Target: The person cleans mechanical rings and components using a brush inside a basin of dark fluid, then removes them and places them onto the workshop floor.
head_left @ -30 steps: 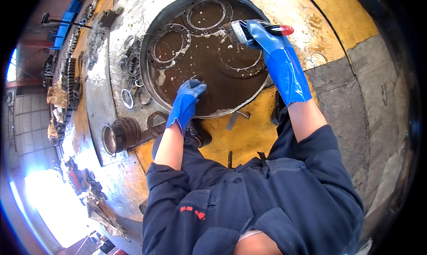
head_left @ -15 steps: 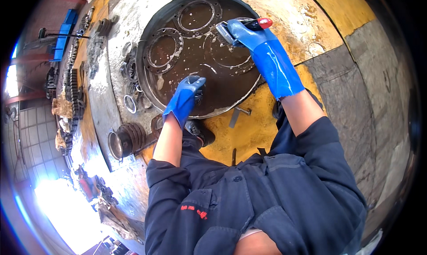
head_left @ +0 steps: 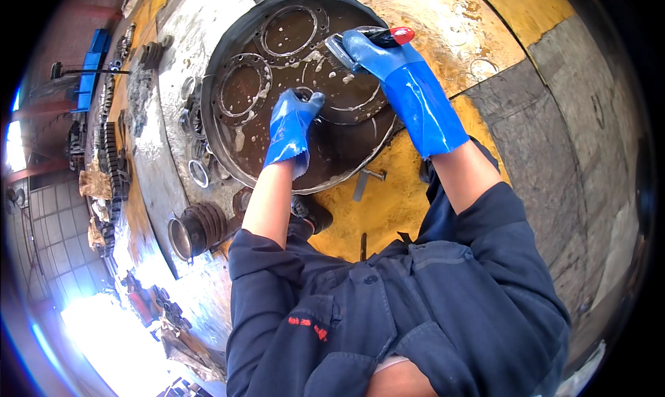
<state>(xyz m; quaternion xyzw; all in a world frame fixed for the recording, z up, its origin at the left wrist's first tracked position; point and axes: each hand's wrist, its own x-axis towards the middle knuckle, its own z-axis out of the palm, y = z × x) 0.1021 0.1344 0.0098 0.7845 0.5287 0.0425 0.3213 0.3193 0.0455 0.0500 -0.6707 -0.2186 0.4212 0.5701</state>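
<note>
My left hand [head_left: 291, 123], in a blue rubber glove, is over a wide round basin [head_left: 325, 187] of dark brown liquid. Its fingers are curled inward, and what they hold, if anything, I cannot make out. In my right hand [head_left: 374, 53], also gloved in blue, is a scrubbing brush with a black and red handle [head_left: 402, 35]. The brush head is tilted above the basin's right side. Flat round metal flanges with bolt holes lie in the liquid, among them a left flange [head_left: 268, 85] and a far flange [head_left: 321, 22]. Another lies partly hidden beneath the brush.
A ribbed dark cylinder [head_left: 208, 222] lies left of my legs. Loose metal rings, including a pale ring [head_left: 199, 173], lie beside the basin. A bolt [head_left: 375, 173] and a flat metal strip [head_left: 360, 186] rest on the yellow floor. Chains and machine parts line the far left.
My left hand has moved up and slightly right, farther over the basin. The brush in my right hand has shifted only slightly left. The whole view has shifted a little.
</note>
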